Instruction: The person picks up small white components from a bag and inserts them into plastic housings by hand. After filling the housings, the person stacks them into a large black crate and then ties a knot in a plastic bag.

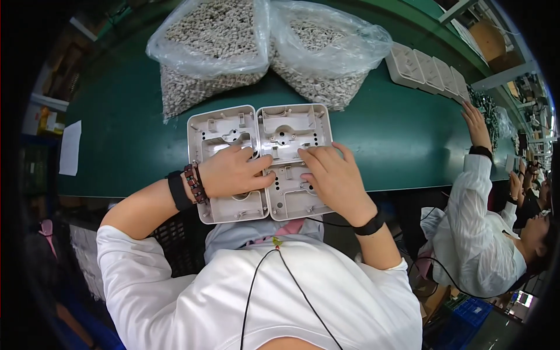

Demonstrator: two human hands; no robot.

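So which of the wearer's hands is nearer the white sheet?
Left: the left hand is right of the white sheet, at the grey housings; the right hand lies farther right.

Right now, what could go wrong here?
1. The near left case and near right case reach past the edge of the table; a bump could tip them.
2. The left bag and right bag are open; a knock might spill parts.
3. The bracelet behind the left hand could snag a case.

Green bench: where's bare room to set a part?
Free: left, between paper and shells; right, between shells and co-worker's hand. Crowded: front centre, shells under left hand and right hand; behind them, bags; back right, grey parts.
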